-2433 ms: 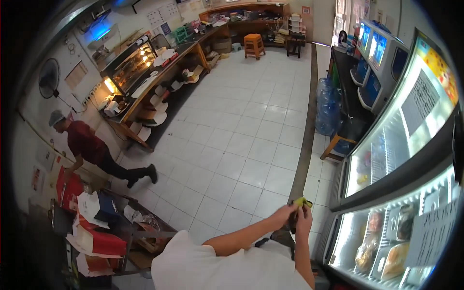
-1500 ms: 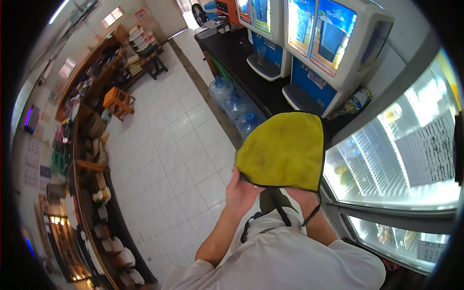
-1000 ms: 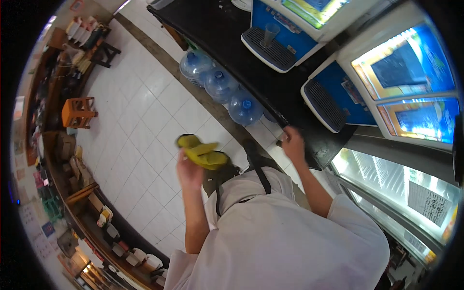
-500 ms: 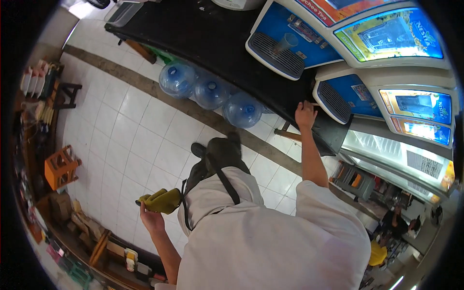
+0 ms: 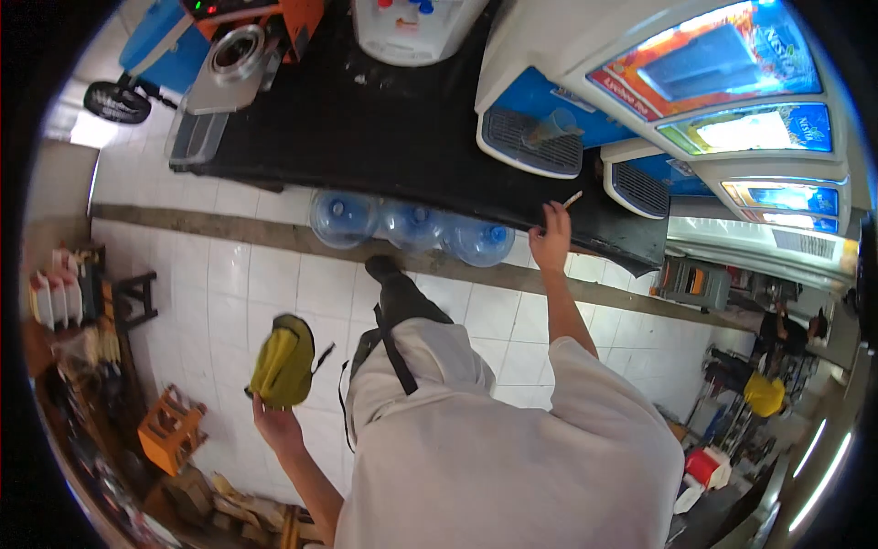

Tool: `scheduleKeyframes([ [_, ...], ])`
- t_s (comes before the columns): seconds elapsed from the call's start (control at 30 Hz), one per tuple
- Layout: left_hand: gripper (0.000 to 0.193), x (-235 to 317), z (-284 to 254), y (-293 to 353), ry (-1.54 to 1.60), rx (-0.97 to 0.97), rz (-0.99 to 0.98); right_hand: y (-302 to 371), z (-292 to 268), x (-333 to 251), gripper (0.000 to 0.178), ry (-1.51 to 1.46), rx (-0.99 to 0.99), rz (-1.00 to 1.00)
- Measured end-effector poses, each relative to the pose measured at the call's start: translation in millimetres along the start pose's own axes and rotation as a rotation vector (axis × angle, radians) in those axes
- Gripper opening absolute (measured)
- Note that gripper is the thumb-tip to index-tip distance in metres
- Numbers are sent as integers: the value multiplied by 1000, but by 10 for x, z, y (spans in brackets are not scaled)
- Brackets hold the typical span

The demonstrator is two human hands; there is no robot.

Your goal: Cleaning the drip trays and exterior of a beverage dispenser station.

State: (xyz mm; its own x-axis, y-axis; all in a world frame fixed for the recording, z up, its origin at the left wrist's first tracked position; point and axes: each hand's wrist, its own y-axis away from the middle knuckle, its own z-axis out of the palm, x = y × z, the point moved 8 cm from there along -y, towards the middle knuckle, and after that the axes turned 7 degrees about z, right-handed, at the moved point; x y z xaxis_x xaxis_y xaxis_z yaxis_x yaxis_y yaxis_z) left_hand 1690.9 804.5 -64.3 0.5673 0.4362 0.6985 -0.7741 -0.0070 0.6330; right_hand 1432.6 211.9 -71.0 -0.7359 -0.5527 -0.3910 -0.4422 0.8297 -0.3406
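My left hand [image 5: 274, 425] pinches the lower end of a yellow-green pouch [image 5: 283, 366] with dark edging. A short dark strap [image 5: 323, 357] sticks out from the pouch's side, and the whole pouch hangs over the tiled floor. On the other side, my right hand [image 5: 551, 240] is raised at the edge of the black counter [image 5: 412, 137]. Between its fingertips is a thin whitish stick [image 5: 572, 198] that looks like a cigarette. Its far end points toward the drip tray of a drink dispenser [image 5: 637, 188].
Blue water jugs [image 5: 343, 220] stand under the counter. A second dispenser tray [image 5: 530, 146] holds a clear cup [image 5: 553, 125]. A white water dispenser [image 5: 412, 27] and a steel-topped machine [image 5: 240, 59] are farther left. An orange stool [image 5: 171, 430] stands at lower left; people work far right.
My view has turned and I have stepped along the counter. The pouch has swung from lying sideways to more upright in my left hand. My right hand has shifted left along the counter edge.
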Motion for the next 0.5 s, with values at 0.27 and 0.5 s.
scheduleKeyframes([
  [0.27, 38, 882, -340, -782, -104, 30, -76, -344, 258, 721, 38, 624, -267, 881],
  [0.5, 39, 2158, -1213, -1816, -213, 169, 104, -122, 221, 441, 32, 362, 105, 706],
])
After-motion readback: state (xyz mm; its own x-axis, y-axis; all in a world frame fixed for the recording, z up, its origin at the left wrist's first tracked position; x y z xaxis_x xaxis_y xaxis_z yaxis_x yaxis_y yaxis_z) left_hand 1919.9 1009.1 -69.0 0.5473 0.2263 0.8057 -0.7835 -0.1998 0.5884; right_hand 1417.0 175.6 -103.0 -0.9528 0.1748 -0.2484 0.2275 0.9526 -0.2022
